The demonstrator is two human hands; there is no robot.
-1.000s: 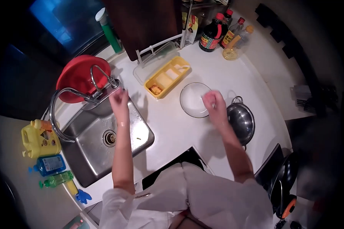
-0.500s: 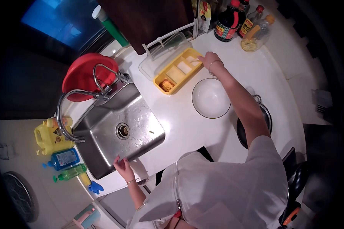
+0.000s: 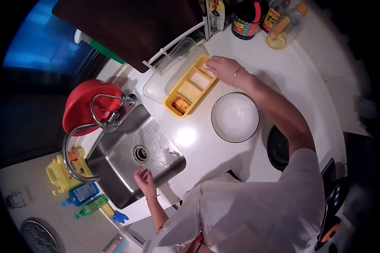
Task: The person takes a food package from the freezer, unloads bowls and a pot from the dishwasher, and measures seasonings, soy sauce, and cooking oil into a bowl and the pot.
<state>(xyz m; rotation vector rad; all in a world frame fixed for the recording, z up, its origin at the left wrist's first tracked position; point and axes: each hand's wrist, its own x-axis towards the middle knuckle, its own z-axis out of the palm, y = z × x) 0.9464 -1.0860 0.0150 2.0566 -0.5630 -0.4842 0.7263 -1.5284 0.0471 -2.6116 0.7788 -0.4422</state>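
My right hand (image 3: 225, 70) reaches to the far end of a long yellow seasoning box (image 3: 185, 90). Its fingers are pinched together over the end compartment; whatever they hold is hidden. White and pale powders fill the other compartments, and reddish-brown flakes (image 3: 181, 105) lie in the nearest one. The box's clear lid (image 3: 155, 84) stands raised along its back side. Just in front of the box sits a white bowl (image 3: 235, 117) with a dark rim, with nothing seen in it. My left hand (image 3: 145, 182) hangs over the sink's near edge, fingers loosely apart, holding nothing.
The steel sink (image 3: 128, 168) has a curved faucet (image 3: 67, 156), with a red basin (image 3: 82, 107) behind. Soap bottles (image 3: 83, 193) line its left side. A black pan (image 3: 278, 149) lies under my right arm. Sauce bottles (image 3: 245, 21) and a dark board (image 3: 131, 25) stand at the back.
The camera view has shifted, so the counter and sink sit lower. My right hand has moved slightly farther over the end compartment. My left hand stays over the sink's near side.
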